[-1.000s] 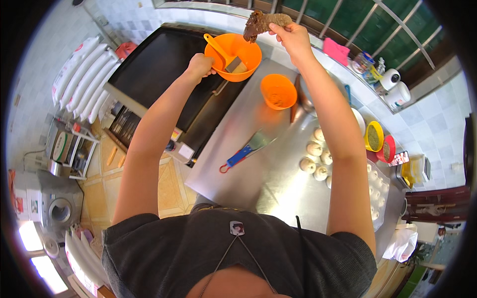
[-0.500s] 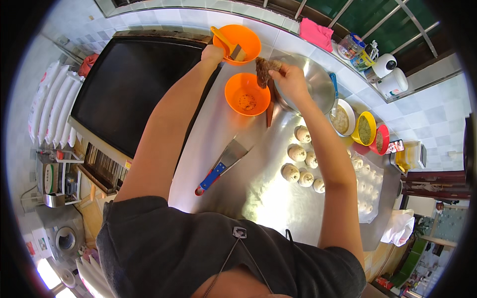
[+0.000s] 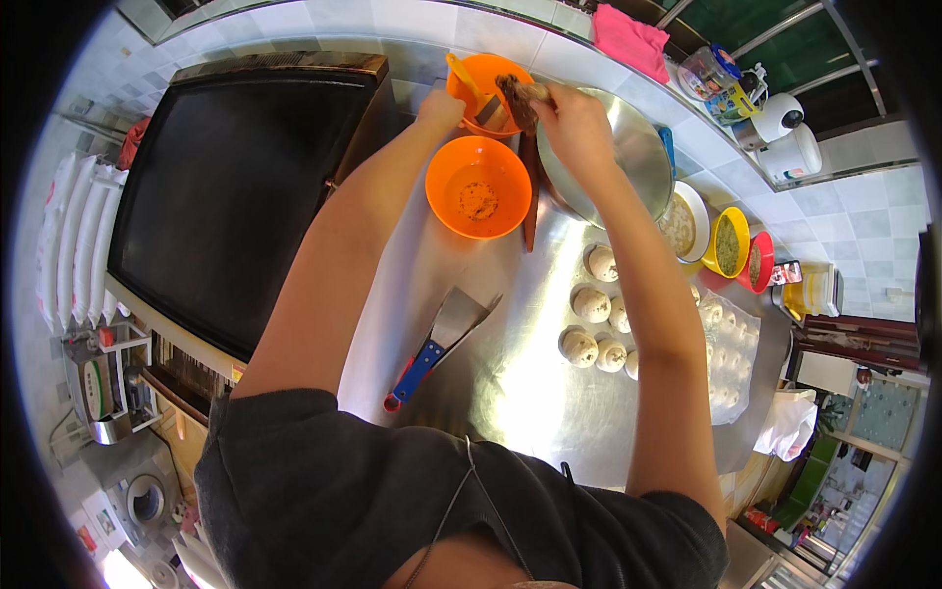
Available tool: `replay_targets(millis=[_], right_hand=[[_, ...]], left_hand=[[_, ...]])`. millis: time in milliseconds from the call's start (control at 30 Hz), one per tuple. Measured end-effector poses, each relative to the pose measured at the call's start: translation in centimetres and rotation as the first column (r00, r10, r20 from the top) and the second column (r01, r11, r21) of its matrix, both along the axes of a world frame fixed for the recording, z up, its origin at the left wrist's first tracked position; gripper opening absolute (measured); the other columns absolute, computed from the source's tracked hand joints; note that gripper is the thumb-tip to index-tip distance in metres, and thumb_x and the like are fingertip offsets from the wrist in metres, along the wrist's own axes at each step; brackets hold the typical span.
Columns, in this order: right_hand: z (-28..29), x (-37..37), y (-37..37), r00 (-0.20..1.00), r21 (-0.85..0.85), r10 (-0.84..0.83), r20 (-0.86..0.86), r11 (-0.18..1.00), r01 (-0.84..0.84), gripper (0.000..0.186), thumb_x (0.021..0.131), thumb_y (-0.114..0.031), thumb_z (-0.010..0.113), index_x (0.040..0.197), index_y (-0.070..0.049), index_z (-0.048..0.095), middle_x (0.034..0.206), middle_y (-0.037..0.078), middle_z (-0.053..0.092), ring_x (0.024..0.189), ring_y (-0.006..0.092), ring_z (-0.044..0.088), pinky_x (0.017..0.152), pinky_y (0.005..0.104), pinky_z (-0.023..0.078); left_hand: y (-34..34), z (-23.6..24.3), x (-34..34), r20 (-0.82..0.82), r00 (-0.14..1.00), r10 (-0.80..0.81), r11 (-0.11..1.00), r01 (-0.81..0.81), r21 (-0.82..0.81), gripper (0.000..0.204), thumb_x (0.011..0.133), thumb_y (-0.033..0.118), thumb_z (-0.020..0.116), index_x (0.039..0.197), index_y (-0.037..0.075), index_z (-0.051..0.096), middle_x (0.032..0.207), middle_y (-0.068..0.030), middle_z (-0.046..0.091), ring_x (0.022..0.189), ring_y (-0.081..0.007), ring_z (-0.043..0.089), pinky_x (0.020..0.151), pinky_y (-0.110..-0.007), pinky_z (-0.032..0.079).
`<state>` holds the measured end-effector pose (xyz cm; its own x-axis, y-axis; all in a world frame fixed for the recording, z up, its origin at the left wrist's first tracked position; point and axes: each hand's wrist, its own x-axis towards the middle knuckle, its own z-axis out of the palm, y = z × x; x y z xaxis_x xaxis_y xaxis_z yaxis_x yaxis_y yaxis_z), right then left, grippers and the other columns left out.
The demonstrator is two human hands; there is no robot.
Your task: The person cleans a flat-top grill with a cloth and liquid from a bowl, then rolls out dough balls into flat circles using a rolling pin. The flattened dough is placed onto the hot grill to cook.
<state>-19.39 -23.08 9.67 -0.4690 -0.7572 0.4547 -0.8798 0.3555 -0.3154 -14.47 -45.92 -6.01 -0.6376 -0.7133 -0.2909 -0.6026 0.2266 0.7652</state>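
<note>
The room is tiled in pale squares, with a steel bench below the window ledge and a black griddle along its left edge. Near the bench's far left corner, the left hand is closed on the left rim of the far orange bowl; whether that bowl rests on the bench cannot be told. A yellow-handled brush leans inside it. The right hand pinches a brown wad, its ragged end above the bowl's right rim. The near orange bowl stands just nearer the bench's front edge, with reddish residue inside.

Assessment: the grip on the rim should stay firm and the bowl level, lest the brush slide. The wad looks loose and liable to shed; a pinch at its top, with the ragged end kept clear of the brush, is advised. The right wrist should stay clear of the steel basin.
</note>
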Motion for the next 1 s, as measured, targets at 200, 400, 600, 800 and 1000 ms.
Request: replay_targets(millis=[200,400,600,800,1000], right_hand=[[-2.5,0.1,-0.8,0.991,0.254,-0.129,-0.03,0.958,0.133,0.021,0.088,-0.021,0.063,0.106,-0.01,0.066,0.093,0.013,0.069,0.085,0.0346,0.067,0.074,0.0451,0.054],[-3.5,8.4,11.9,0.902,0.017,-0.115,0.415,0.993,0.119,0.025,0.085,-0.016,0.066,0.109,-0.008,0.069,0.087,0.014,0.071,0.072,0.0319,0.067,0.069,0.0401,0.053],[-6.9,18.7,29.5,0.663,0.243,-0.351,0.661,0.936,0.254,0.021,0.086,-0.012,0.067,0.106,-0.005,0.07,0.081,0.011,0.071,0.058,0.0213,0.062,0.061,0.0342,0.051],[-6.4,24.1,39.4,0.453,0.262,-0.558,0.695,0.784,0.563,0.02,0.087,-0.009,0.066,0.105,-0.004,0.071,0.078,0.009,0.071,0.054,0.0117,0.056,0.056,0.0284,0.049],[-7.3,27.1,43.7,0.407,0.241,-0.476,0.78,0.827,0.508,0.019,0.089,-0.009,0.065,0.106,-0.002,0.07,0.075,0.007,0.069,0.054,0.0099,0.056,0.053,0.0267,0.047]], left_hand=[[2.9,5.5,2.2,0.226,0.97,-0.095,0.879,0.188,-0.438,0.032,0.091,0.024,0.05,0.097,-0.001,0.07,0.104,-0.0156,0.071,0.098,-0.0287,0.068,0.079,-0.04,0.055],[8.2,8.5,9.3,0.344,0.793,-0.502,0.367,0.556,-0.746,0.022,0.085,0.015,0.055,0.096,0.004,0.07,0.1,-0.0142,0.07,0.097,-0.0324,0.065,0.083,-0.043,0.054],[11.6,4.7,10.0,0.668,0.563,-0.486,0.058,0.784,-0.618,0.018,0.082,0.014,0.057,0.085,0.007,0.074,0.089,-0.0099,0.072,0.098,-0.0283,0.065,0.08,-0.043,0.051],[18.2,9.5,11.0,0.504,0.546,-0.67,-0.01,0.672,-0.741,0.02,0.079,0.012,0.057,0.092,0.007,0.073,0.096,-0.0118,0.07,0.094,-0.0276,0.065,0.075,-0.044,0.051],[33.2,6.1,25.5,0.24,0.084,-0.967,-0.038,0.885,-0.463,0.028,0.081,0.011,0.058,0.107,0.006,0.068,0.117,-0.0173,0.062,0.107,-0.0329,0.059,0.089,-0.044,0.047]])
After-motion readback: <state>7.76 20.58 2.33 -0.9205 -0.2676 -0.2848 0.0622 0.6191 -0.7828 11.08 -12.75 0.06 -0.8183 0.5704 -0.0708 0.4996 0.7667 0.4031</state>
